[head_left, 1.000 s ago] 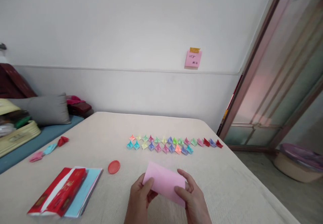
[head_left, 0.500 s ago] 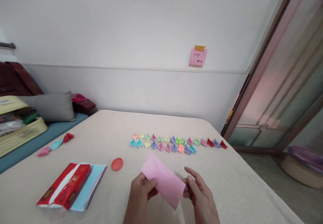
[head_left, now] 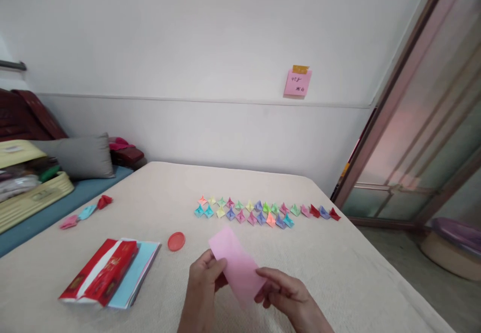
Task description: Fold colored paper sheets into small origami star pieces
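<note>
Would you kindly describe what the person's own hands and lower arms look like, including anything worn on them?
The left hand and the right hand are both bare, without gloves. No sleeve, watch or bracelet shows on either side. No ring can be made out, though both hands are partly hidden.

Plain pink paper (head_left: pixel 236 263), red packet (head_left: pixel 109 272) (white-striped)

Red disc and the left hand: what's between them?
Just a bare stretch of the pale table cover between the red disc and the left hand, seen in the head view.
</note>
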`<state>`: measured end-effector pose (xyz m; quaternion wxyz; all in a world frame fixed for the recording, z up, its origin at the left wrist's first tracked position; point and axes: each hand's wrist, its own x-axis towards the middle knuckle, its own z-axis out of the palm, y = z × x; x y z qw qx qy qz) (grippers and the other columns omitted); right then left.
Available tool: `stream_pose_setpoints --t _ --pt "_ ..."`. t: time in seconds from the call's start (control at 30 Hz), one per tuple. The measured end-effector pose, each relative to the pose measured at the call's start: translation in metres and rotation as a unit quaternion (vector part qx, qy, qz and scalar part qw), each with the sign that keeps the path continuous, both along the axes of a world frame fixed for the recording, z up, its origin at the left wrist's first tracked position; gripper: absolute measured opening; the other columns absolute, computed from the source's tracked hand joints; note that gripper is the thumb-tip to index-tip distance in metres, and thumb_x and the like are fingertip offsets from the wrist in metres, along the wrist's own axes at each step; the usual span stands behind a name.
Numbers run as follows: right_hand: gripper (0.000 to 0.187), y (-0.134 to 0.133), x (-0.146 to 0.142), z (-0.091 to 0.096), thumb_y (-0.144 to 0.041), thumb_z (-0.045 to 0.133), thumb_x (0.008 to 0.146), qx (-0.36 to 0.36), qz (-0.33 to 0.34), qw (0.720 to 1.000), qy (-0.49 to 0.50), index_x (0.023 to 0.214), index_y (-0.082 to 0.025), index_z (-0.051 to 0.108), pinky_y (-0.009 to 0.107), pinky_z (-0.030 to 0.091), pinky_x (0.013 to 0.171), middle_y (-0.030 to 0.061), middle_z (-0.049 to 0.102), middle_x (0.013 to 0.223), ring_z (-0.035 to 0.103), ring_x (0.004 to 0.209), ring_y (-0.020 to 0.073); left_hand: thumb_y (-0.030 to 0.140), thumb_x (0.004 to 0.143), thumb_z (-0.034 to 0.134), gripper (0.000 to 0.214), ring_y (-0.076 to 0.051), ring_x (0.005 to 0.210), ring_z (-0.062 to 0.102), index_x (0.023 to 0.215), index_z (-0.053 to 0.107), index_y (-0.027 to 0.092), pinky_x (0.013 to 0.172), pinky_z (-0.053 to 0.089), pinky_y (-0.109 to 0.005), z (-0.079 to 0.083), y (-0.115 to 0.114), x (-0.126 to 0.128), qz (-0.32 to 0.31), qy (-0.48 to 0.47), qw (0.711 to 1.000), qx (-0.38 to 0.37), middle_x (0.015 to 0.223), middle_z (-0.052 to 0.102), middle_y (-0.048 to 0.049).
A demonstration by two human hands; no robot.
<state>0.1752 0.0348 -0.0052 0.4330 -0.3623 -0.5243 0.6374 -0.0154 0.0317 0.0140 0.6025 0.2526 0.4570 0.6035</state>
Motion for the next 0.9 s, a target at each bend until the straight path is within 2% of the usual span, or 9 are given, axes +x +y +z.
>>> stream_pose_setpoints --t 0.07,0.13,0.27,0.43,0.6,0.77,0.9 --pt "0.033 0.000 -0.002 -0.002 -0.016 0.063 0.065 0.013 -0.007 1.000 -0.010 0.093 -0.027 0.076 0.029 0.044 0.061 0.0031 0.071 0.068 0.061 0.065 0.0185 0.028 0.059 0.075 0.027 -0.015 0.052 0.057 0.079 0.070 0.011 0.057 0.050 -0.030 -0.007 0.004 -0.001 0.017 0.003 1.000 -0.005 0.052 0.061 0.0009" --pt "0.025 0.000 -0.006 -0.003 -0.015 0.066 0.063 0.017 -0.050 0.998 -0.018 0.082 -0.025 0.077 0.028 0.043 0.059 0.0017 0.070 0.068 0.058 0.062 0.0167 0.029 0.058 0.076 0.028 -0.016 0.052 0.058 0.079 0.070 0.011 0.056 0.051 -0.031 -0.011 0.006 0.000 0.015 0.006 1.000 -0.005 0.052 0.062 0.0000" --pt "0.008 0.000 -0.014 -0.002 -0.022 0.076 0.060 0.020 -0.118 0.993 -0.007 0.068 -0.022 0.076 0.026 0.042 0.058 0.0006 0.068 0.066 0.056 0.060 0.0154 0.026 0.058 0.076 0.034 -0.019 0.059 0.062 0.087 0.070 0.011 0.060 0.052 -0.031 -0.009 0.004 0.004 0.005 0.006 1.000 0.001 0.061 0.069 -0.0040" --pt "0.013 0.000 -0.015 0.002 -0.025 0.081 0.055 -0.001 -0.156 0.988 0.017 0.066 -0.021 0.075 0.025 0.043 0.060 0.0011 0.068 0.068 0.057 0.063 0.0168 0.023 0.056 0.078 0.034 -0.019 0.063 0.065 0.088 0.070 0.013 0.064 0.052 -0.031 -0.008 0.003 0.008 -0.012 -0.002 1.000 0.008 0.070 0.074 -0.0065" --pt "0.014 -0.001 -0.019 0.003 -0.029 0.081 0.054 -0.002 -0.147 0.989 0.014 0.064 -0.021 0.074 0.025 0.042 0.059 0.0011 0.067 0.067 0.055 0.064 0.0173 0.025 0.053 0.079 0.034 -0.017 0.056 0.063 0.084 0.070 0.013 0.056 0.050 -0.026 -0.016 0.006 0.011 0.015 0.009 1.000 0.015 0.061 0.072 -0.0033" --pt "0.022 0.001 -0.020 -0.002 -0.037 0.074 0.064 -0.003 -0.198 0.980 -0.008 0.056 -0.017 0.069 0.026 0.040 0.059 0.0030 0.067 0.065 0.051 0.062 0.0163 0.024 0.060 0.076 0.027 -0.012 0.055 0.060 0.085 0.070 0.013 0.055 0.049 -0.021 -0.016 0.002 0.012 0.001 0.054 0.998 0.018 0.064 0.073 -0.0015" --pt "0.023 0.002 -0.023 -0.002 -0.031 0.075 0.062 -0.037 -0.233 0.972 0.016 0.052 -0.016 0.061 0.024 0.038 0.055 0.0004 0.061 0.056 0.048 0.056 0.0136 0.026 0.066 0.074 0.025 -0.012 0.060 0.061 0.087 0.069 0.014 0.060 0.050 -0.021 -0.012 -0.002 0.015 -0.017 0.055 0.998 0.033 0.068 0.074 -0.0020"
